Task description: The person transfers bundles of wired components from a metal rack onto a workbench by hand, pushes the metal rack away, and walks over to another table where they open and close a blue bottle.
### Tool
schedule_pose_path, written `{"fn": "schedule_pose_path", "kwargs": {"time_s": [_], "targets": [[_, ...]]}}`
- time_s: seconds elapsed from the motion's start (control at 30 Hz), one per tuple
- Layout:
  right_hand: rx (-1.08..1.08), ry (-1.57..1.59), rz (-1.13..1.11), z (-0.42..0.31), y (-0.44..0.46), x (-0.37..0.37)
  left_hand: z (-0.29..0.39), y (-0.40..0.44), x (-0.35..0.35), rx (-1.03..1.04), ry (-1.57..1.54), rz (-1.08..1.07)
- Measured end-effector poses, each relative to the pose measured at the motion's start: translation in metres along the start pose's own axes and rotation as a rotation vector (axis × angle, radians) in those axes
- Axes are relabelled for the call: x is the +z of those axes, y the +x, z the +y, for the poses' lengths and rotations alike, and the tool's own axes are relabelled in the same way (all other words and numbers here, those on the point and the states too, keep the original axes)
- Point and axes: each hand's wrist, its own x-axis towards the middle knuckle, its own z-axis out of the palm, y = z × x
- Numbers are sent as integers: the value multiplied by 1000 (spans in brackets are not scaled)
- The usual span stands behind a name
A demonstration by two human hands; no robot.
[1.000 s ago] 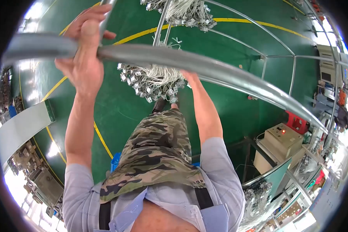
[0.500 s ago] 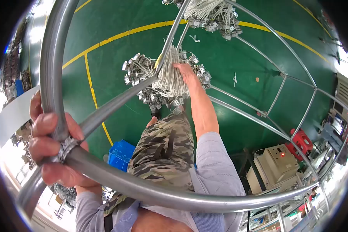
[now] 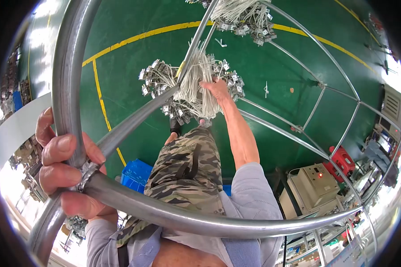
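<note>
My left hand [image 3: 69,167] is wrapped round a welded corner of the grey metal tube frame [image 3: 173,209], close to the camera. Lower down, at arm's length, my right hand [image 3: 217,90] is closed on the right side of a thick bundle of white cables [image 3: 192,86]. Its thumb lies across the strands, and the other fingers are partly hidden among them. The bundle hangs by the frame's lower bar [image 3: 140,116], with many small metal-and-white connectors [image 3: 158,73] fanning out at its edges. A bit of yellow shows where the bars meet.
A second cable bundle [image 3: 243,18] hangs from the frame at the top. On the right stand a beige control box [image 3: 314,184] with a red light and a red object [image 3: 341,163]. A blue bin [image 3: 136,174] sits beside my legs. Yellow lines [image 3: 142,35] mark the green floor.
My right hand has moved slightly down the bundle, and the strands under it have shifted right. My left hand keeps its grip on the frame, while the whole view has shifted a little.
</note>
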Motion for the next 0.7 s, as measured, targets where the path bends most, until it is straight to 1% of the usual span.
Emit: {"fn": "schedule_pose_path", "kwargs": {"time_s": [0.07, 0.1, 0.13, 0.2, 0.27, 0.33, 0.47, 0.5, 0.53, 0.6, 0.63, 0.67, 0.7], "targets": [[56, -183, 8, -1, -12, -3, 3, -3, -3, -3, 14, -9], [40, -247, 20, 14, -6, -8, 1, -5, -4, -25, 12, -5], [34, -243, 25, 13, -10, -8, 1, -5, -5, -48, 9, -2], [-6, -480, 143, 19, -36, -11, 1, 3, 2, -17, -4, 5], [-42, -458, 145, 25, -56, -14, 0, 5, 6, 13, -17, 13], [-3, -532, 195, 27, -70, -15, -5, 3, 4, 12, -27, 30], [15, -512, 283, 30, -96, -14, -11, 1, -3, 16, -1, 31], [39, -463, 265, 26, -105, -12, -8, -15, -4, -223, -169, 117], [66, -412, 247, 26, -112, -11, -8, -17, 7, -223, -179, 102], [69, -401, 256, 44, -107, -14, -10, -14, 40, -88, -213, 507], [65, -443, 303, 51, -104, -14, -23, -40, 41, -126, -187, 430], [67, -487, 346, 57, -104, -12, -47, -88, 36, -167, -156, 354], [-43, -521, 445, 62, -109, -7, -78, -147, 16, -400, -159, -138]]}}
